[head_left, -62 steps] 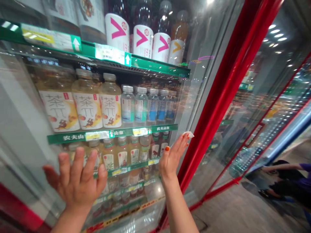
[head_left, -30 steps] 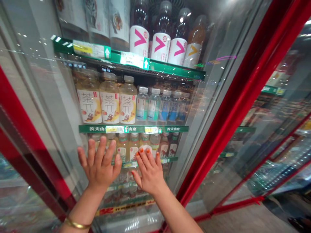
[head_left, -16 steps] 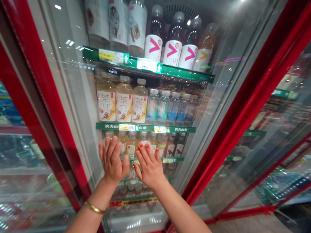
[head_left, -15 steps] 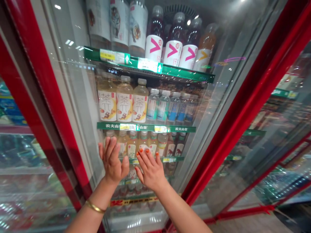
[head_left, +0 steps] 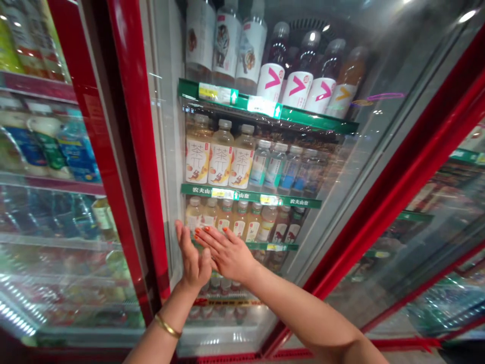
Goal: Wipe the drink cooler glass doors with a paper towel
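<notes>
The glass door point(head_left: 318, 227) lies straight ahead of you, just beyond both hands, its long axis running top to bottom. Your left hand point(head_left: 195, 263) is the nearer to the door's left edge: it stands on its side, fingers straight up, just beside the red left frame point(head_left: 144, 151). Your right hand point(head_left: 229, 253) is spread flat, back toward you, its fingers slanting up and left toward that same edge, well apart from the red right frame point(head_left: 379, 207). Neither hand is curled round anything visible; whether something lies under your right fingertips you can't tell, nor whether the two hands touch where the thumbs meet in view. Both hands are below the green edge of the middle shelf point(head_left: 250, 195), in front of the left end of the row of small bottles point(head_left: 252, 227) behind the glass.
</notes>
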The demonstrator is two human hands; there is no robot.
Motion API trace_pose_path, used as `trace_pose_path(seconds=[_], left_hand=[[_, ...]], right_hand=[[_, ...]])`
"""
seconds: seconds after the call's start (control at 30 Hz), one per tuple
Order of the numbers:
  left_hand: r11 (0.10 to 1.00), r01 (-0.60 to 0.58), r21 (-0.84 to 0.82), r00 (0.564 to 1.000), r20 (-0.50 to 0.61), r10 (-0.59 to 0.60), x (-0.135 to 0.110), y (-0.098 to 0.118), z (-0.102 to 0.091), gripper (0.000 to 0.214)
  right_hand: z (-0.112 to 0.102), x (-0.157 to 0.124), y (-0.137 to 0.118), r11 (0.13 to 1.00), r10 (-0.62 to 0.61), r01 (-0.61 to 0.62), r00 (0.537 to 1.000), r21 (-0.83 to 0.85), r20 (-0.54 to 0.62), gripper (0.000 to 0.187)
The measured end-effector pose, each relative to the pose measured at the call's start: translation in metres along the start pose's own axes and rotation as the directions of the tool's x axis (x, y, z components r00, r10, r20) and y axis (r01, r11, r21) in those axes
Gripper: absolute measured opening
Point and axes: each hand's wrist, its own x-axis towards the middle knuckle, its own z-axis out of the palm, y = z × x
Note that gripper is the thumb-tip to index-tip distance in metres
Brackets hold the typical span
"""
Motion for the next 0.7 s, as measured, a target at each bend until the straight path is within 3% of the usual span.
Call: trace_pose_path(seconds=[0.03, 0.1, 0.17, 0.23, 0.27, 0.33, 0.4, 0.47, 0.57, 0.7], left_hand=[[1.000, 0.015, -0.008, 1.000, 0.018, -0.015, -0.004, -0.003, -0.004, 0.080], [0.999, 0.049, -0.023, 0.997, 0.061, -0.047, -0.010, -0.005, -0.011, 0.081], [0.997, 0.068, -0.037, 0.994, 0.088, -0.065, -0.015, -0.005, -0.013, 0.082], [0.993, 0.097, -0.061, 0.992, 0.084, -0.092, -0.018, -0.003, -0.013, 0.082], [0.990, 0.114, -0.077, 0.991, 0.074, -0.108, -0.019, -0.003, -0.011, 0.082], [0.984, 0.143, -0.104, 0.989, 0.052, -0.138, -0.022, -0.001, -0.010, 0.081], [0.980, 0.160, -0.119, 0.987, 0.030, -0.157, -0.025, 0.000, -0.013, 0.081], [0.980, 0.167, -0.109, 0.986, 0.017, -0.166, -0.028, 0.001, -0.020, 0.081], [0.986, 0.152, -0.063, 0.988, 0.007, -0.152, -0.031, 0.006, -0.032, 0.076], [0.986, 0.157, -0.048, 0.988, 0.005, -0.157, -0.028, 0.018, -0.034, 0.069]], right_hand=[[-0.002, -0.008, 0.003, 1.000, -0.020, 0.020, 1.000, 0.005, 0.007, 0.056], [-0.010, -0.013, 0.020, 0.998, 0.058, -0.058, 0.998, 0.009, -0.017, 0.061], [-0.020, 0.004, 0.037, 0.976, 0.216, -0.216, 0.974, 0.013, -0.061, 0.071], [-0.024, 0.032, 0.042, 0.953, 0.301, -0.299, 0.951, 0.046, -0.071, 0.080], [-0.023, 0.044, 0.038, 0.958, 0.280, -0.276, 0.959, 0.075, -0.051, 0.082], [-0.016, 0.054, 0.023, 0.984, 0.117, -0.116, 0.993, 0.135, 0.001, 0.080], [-0.007, 0.044, 0.010, 0.985, -0.086, 0.081, 0.996, 0.151, 0.031, 0.070], [-0.004, 0.024, 0.010, 0.979, -0.163, 0.156, 0.986, 0.132, 0.042, 0.062], [-0.016, 0.010, 0.033, 0.998, -0.016, 0.017, 1.000, 0.057, -0.015, 0.067], [-0.031, 0.040, 0.049, 0.961, 0.268, -0.276, 0.948, -0.026, -0.174, 0.080]])
